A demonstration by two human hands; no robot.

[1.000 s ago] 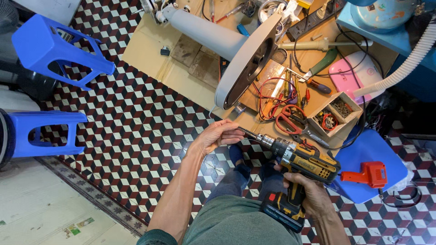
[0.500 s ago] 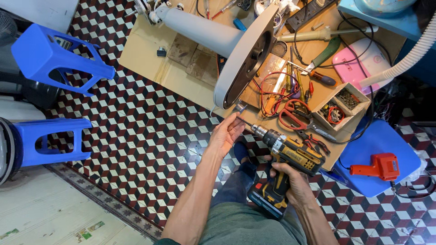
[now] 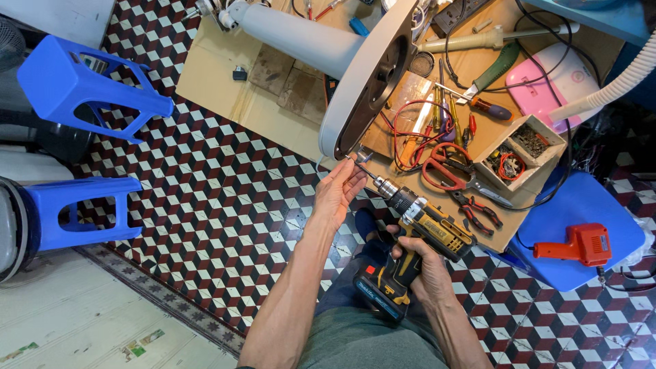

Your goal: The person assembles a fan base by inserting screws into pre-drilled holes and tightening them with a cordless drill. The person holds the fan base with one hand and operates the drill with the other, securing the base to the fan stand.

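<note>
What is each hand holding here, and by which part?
Right hand grips the yellow cordless drill by its handle; left hand pinches its bit near the tip.

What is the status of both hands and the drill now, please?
Right hand grips yellow-black cordless drill. Left hand steadies the bit tip at round grey fan base. Red cables and scissors lie close beside.

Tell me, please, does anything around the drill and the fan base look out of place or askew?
Yes: the grey fan stand lies on its side, its round base overhanging the board's edge. Tools, red scissors and wires lie jumbled on the board. No damage or spill shows.
</note>
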